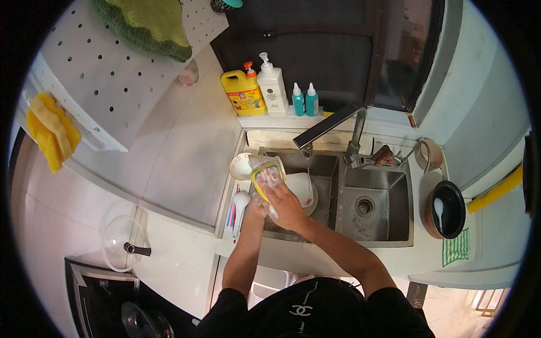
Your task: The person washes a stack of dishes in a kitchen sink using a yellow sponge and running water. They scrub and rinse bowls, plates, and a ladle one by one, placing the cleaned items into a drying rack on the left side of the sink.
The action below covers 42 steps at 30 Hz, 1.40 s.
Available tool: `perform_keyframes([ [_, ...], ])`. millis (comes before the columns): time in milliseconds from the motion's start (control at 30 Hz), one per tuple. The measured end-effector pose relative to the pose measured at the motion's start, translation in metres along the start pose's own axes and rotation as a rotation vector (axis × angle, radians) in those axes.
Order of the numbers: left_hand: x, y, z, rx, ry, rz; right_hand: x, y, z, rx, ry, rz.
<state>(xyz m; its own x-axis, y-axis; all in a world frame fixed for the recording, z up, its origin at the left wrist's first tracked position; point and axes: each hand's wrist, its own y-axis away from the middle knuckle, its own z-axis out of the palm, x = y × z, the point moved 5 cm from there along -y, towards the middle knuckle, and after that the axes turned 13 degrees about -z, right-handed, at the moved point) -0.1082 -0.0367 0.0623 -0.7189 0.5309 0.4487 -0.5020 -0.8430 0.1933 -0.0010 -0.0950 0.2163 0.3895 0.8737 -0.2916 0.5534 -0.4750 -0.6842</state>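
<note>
Both my hands are together over the left basin of a steel double sink. My right hand, with suds on its fingers, presses a yellow-edged sponge. Beneath and beside it, my left hand is partly hidden; what it grips cannot be made out. A pale bowl or cup shows just behind the sponge. Water runs from the faucet onto white dishes in the left basin. A patterned white bowl stands at the sink's left rim.
White spoons and coloured utensils lie left of the sink. Soap bottles line the window ledge. A dark pot with a white spoon stands at right, near a striped cloth. A clear lid lies on the left counter.
</note>
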Motion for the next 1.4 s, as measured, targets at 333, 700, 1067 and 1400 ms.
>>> perform_keyframes([
  [333,0.018,0.018,0.032,0.037,-0.188,0.251,-0.002,-0.015,-0.024,0.093,-0.065,-0.006],
  [700,-0.001,0.019,0.069,0.128,0.074,-0.162,0.089,-0.041,-0.023,0.133,-1.075,0.486],
  [1067,0.018,0.011,0.049,0.392,-0.059,0.231,0.077,0.031,0.053,0.688,-1.751,0.885],
  [1400,0.034,0.043,0.047,0.626,-0.34,0.458,0.073,0.062,0.065,0.655,-1.714,1.067],
])
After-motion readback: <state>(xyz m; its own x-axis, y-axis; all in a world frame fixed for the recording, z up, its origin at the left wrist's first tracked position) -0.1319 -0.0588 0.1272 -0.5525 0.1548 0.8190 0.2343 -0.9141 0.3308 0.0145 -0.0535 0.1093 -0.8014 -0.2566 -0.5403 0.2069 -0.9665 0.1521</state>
